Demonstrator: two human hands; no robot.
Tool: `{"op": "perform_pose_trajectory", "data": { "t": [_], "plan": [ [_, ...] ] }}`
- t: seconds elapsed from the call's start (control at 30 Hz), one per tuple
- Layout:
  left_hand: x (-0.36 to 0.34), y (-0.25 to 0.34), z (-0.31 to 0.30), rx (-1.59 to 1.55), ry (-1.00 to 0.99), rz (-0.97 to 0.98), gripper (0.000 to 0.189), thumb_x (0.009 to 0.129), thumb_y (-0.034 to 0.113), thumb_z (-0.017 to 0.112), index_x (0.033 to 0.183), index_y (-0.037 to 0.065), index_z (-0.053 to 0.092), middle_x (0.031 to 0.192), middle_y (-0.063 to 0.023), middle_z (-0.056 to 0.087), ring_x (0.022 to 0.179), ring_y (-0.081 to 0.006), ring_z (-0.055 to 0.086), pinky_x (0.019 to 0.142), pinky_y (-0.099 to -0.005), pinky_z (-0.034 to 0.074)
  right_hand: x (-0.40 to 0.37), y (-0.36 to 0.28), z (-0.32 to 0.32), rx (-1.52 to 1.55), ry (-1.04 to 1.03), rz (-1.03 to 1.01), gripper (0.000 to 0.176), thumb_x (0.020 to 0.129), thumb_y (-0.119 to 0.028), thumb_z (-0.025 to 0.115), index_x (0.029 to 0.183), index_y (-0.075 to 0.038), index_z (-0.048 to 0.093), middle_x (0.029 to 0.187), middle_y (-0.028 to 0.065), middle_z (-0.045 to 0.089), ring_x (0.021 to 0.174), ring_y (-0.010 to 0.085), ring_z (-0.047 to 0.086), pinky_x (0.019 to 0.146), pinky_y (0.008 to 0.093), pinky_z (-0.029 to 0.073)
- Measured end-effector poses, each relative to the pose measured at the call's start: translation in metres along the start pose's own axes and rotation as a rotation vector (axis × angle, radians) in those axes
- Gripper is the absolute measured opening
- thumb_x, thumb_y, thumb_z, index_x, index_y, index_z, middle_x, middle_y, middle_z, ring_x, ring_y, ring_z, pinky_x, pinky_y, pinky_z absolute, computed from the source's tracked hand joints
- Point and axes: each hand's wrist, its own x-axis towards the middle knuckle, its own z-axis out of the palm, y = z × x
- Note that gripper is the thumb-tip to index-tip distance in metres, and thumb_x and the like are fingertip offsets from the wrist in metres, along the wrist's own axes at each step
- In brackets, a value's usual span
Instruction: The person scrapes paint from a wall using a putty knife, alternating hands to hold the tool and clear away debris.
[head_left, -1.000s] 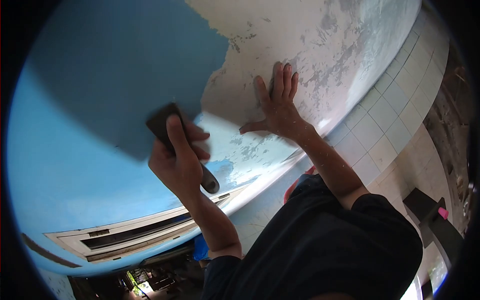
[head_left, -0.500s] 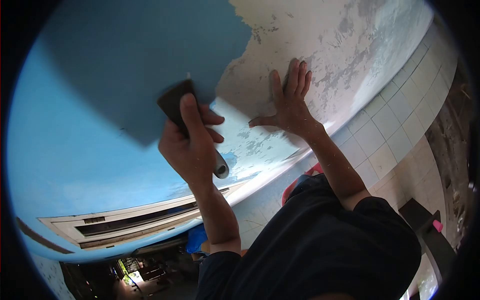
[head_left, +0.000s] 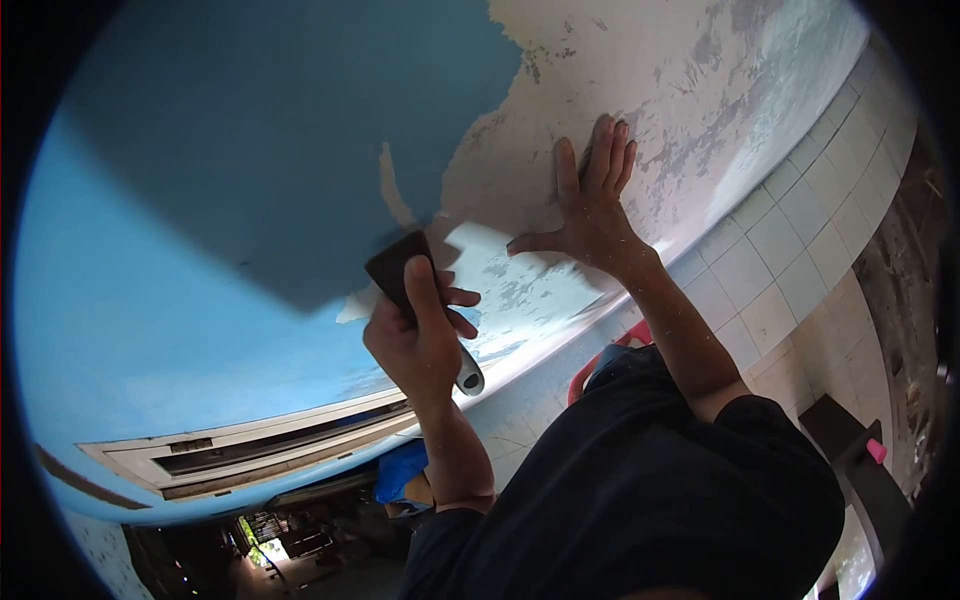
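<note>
My left hand [head_left: 425,335] is wrapped round a scraper [head_left: 469,372], its thumb along the dark wide blade. The blade's upper edge is against or very near the blue painted wall [head_left: 300,130]; exact contact is hard to see. Just above the blade runs a narrow pale scraped strip [head_left: 391,188]. To the right, my right hand [head_left: 595,215] lies flat with fingers spread on the bare, patchy pale wall [head_left: 690,100], holding nothing. A ragged paint edge separates the blue and pale areas.
Floor tiles [head_left: 770,260] curve along the wall's base at right. A framed opening [head_left: 125,448] is at lower left, with a blue bag [head_left: 400,472] nearby. Something red [head_left: 578,385] shows beside my dark shirt [head_left: 640,480]. A dark bench-like object [head_left: 835,435] bears a pink item [head_left: 876,451].
My left hand and the scraper have moved down and right. A longer pale strip and a small pale patch now show in the blue paint. My right hand remains flat on the wall.
</note>
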Motion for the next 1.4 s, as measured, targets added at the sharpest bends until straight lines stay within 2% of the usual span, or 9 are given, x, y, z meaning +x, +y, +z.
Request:
{"op": "perform_pose_trajectory", "data": {
  "t": [0.1, 0.57, 0.67, 0.77, 0.87, 1.07, 1.2, 1.23, 1.4],
  "plan": [
    [-0.004, -0.016, -0.001, -0.027, -0.012, -0.076, 0.038, 0.100, 0.032, 0.063, 0.086, -0.003, 0.066, 0.069, -0.0097, 0.068, 0.056, -0.0163, 0.069, 0.038, -0.0225, 0.046, 0.000, 0.000, 0.001, 0.004, 0.017, -0.014, 0.137, 0.059, -0.084, 0.072, 0.158, -0.013, 0.011, 0.150, 0.0474, -0.003, 0.136, 0.0721, -0.003, 0.100, 0.0838, 0.002],
    [0.006, -0.007, 0.004, -0.035, -0.029, -0.068, 0.038, 0.099, 0.032, 0.064, 0.088, -0.004, 0.067, 0.074, -0.0095, 0.068, 0.058, -0.0169, 0.070, 0.038, -0.0229, 0.045, -0.002, 0.004, 0.001, -0.027, -0.012, -0.034, 0.142, 0.058, -0.085, 0.072, 0.159, -0.012, 0.003, 0.150, 0.0476, -0.010, 0.136, 0.0708, -0.011, 0.099, 0.0841, 0.000],
    [0.001, -0.015, -0.004, -0.021, -0.060, -0.119, 0.038, 0.099, 0.032, 0.064, 0.086, -0.003, 0.067, 0.075, -0.0094, 0.069, 0.058, -0.0165, 0.070, 0.039, -0.0227, 0.045, 0.002, 0.001, -0.008, -0.112, -0.115, -0.059, 0.154, 0.059, -0.083, 0.074, 0.155, -0.001, -0.015, 0.146, 0.0482, -0.024, 0.136, 0.0667, -0.024, 0.104, 0.0787, -0.006],
    [0.006, -0.012, -0.001, -0.023, -0.082, -0.097, 0.038, 0.100, 0.031, 0.064, 0.086, -0.004, 0.068, 0.075, -0.0098, 0.069, 0.057, -0.0156, 0.069, 0.040, -0.0232, 0.045, 0.002, 0.000, -0.010, -0.095, -0.150, -0.047, 0.155, 0.059, -0.083, 0.074, 0.154, -0.001, -0.017, 0.145, 0.0488, -0.025, 0.135, 0.0664, -0.026, 0.103, 0.0797, -0.006],
    [0.006, -0.004, -0.001, -0.040, -0.092, -0.098, 0.038, 0.099, 0.031, 0.065, 0.088, -0.005, 0.068, 0.074, -0.0102, 0.069, 0.057, -0.0151, 0.069, 0.041, -0.0233, 0.045, -0.001, 0.004, -0.003, -0.049, -0.071, -0.037, 0.147, 0.059, -0.087, 0.069, 0.156, -0.003, -0.001, 0.146, 0.0508, -0.016, 0.135, 0.0707, -0.015, 0.099, 0.0837, -0.002],
    [0.004, -0.009, -0.003, -0.009, -0.085, -0.113, 0.044, 0.098, 0.035, 0.066, 0.085, -0.007, 0.067, 0.074, -0.0120, 0.069, 0.055, -0.0144, 0.068, 0.040, -0.0239, 0.044, -0.002, 0.006, -0.002, -0.087, -0.105, -0.050, 0.149, 0.060, -0.087, 0.068, 0.155, 0.000, -0.007, 0.143, 0.0525, -0.018, 0.132, 0.0719, -0.021, 0.099, 0.0835, -0.003],
    [0.008, -0.006, 0.003, -0.010, -0.115, -0.107, 0.043, 0.097, 0.036, 0.067, 0.083, -0.005, 0.069, 0.063, -0.0110, 0.068, 0.049, -0.0115, 0.064, 0.039, -0.0237, 0.042, -0.001, 0.008, -0.001, -0.074, -0.096, -0.080, 0.150, 0.060, -0.087, 0.069, 0.155, -0.001, -0.011, 0.143, 0.0525, -0.020, 0.132, 0.0722, -0.022, 0.098, 0.0837, -0.002],
    [0.004, -0.007, 0.006, -0.044, -0.046, -0.101, 0.044, 0.097, 0.036, 0.067, 0.082, -0.005, 0.069, 0.059, -0.0099, 0.067, 0.046, -0.0104, 0.062, 0.039, -0.0239, 0.041, -0.002, 0.009, -0.004, -0.077, -0.105, -0.070, 0.151, 0.060, -0.087, 0.068, 0.155, -0.001, -0.011, 0.143, 0.0526, -0.021, 0.132, 0.0722, -0.022, 0.098, 0.0839, -0.002],
    [0.010, -0.009, -0.002, 0.018, -0.125, -0.104, 0.043, 0.097, 0.036, 0.067, 0.083, -0.005, 0.070, 0.059, -0.0095, 0.067, 0.046, -0.0104, 0.062, 0.039, -0.0242, 0.041, -0.001, 0.003, -0.006, -0.081, -0.148, -0.025, 0.151, 0.061, -0.088, 0.067, 0.155, 0.000, -0.014, 0.143, 0.0528, -0.023, 0.132, 0.0723, -0.022, 0.096, 0.0847, -0.002]
  ]
}}
